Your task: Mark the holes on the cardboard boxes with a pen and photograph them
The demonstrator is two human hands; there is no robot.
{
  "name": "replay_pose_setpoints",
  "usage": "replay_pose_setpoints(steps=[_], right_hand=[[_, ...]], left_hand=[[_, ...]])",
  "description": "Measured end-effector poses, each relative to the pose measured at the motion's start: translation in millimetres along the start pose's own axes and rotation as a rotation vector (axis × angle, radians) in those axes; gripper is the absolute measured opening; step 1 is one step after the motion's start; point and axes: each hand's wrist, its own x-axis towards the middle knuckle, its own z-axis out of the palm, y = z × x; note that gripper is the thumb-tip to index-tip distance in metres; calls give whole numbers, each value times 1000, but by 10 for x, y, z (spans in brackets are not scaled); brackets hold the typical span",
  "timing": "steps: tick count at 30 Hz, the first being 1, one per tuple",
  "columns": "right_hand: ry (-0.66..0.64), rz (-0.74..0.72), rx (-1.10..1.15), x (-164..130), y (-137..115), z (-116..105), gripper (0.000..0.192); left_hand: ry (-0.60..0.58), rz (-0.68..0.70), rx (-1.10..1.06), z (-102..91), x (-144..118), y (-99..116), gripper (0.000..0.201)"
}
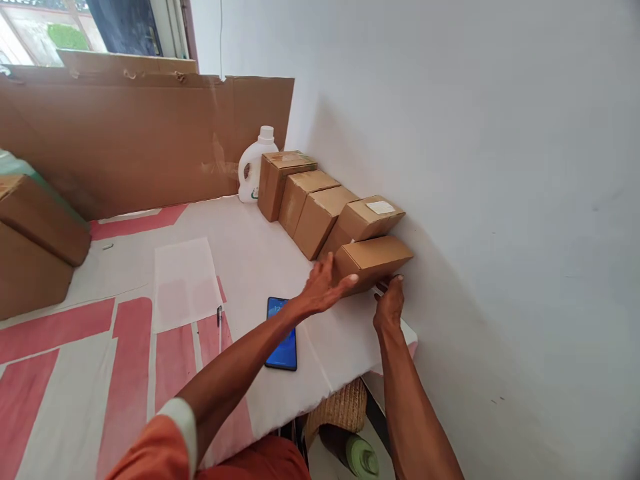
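Note:
A row of several small brown cardboard boxes runs along the white wall on the table. The nearest box (376, 261) sits at the table's right corner. My left hand (326, 288) lies flat against its left side, fingers spread. My right hand (389, 305) touches its near lower edge, fingers curled under the corner. The box behind it (367, 219) carries a white label on top. A blue-screened phone (283, 333) lies on the table just under my left forearm.
A white jug (253, 167) stands at the far end of the row. Large cardboard sheets (140, 133) lean along the back; bigger boxes (35, 240) sit at left. A white paper sheet (186, 280) and pen (219, 319) lie mid-table. A green-capped bottle (363, 457) lies on the floor.

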Motion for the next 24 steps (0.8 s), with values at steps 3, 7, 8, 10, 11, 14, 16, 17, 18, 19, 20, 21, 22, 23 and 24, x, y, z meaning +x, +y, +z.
replay_pose_setpoints(steps=[3,7,8,10,11,14,16,17,18,19,20,21,22,23,24], right_hand=[[10,38,-29,-230,-108,-87,91],[-40,-64,-34,-762,-448,-88,75],[-70,-115,-24,-930,-562,-17,71],[-166,-229,15,-1298,-797,222,65],[-236,-264,42,-1495,-908,379,61],[-512,-308,96,-2118,-1151,892,49],[-694,-302,116,-2519,-1207,1173,46],[-775,-285,127,-2698,-1203,1276,46],[-849,-258,135,-2852,-1179,1353,47],[-908,-227,136,-2978,-1142,1406,49],[-952,-200,125,-3072,-1093,1441,50],[-982,-180,106,-3137,-1038,1463,52],[-1002,-168,86,-3174,-978,1478,54],[-1017,-164,65,-3192,-916,1488,55],[-1028,-163,46,-3195,-855,1496,57]], left_hand=[[-32,-26,-48,33,-11,-9,115],[16,105,-101,-354,-634,32,99],[53,158,-115,-520,-864,57,94],[152,220,-117,-897,-1363,117,88],[230,222,-103,-1093,-1617,141,83],[517,149,16,-1611,-2348,133,73],[679,102,82,-1840,-2774,34,71],[743,84,98,-1912,-2958,-40,71],[797,66,103,-1958,-3120,-125,70],[837,49,97,-1980,-3256,-215,70],[865,37,82,-1986,-3366,-307,70],[877,29,58,-1980,-3449,-398,71],[881,25,31,-1969,-3507,-487,71],[878,24,1,-1956,-3545,-574,71],[877,27,-31,-1944,-3564,-657,71]])
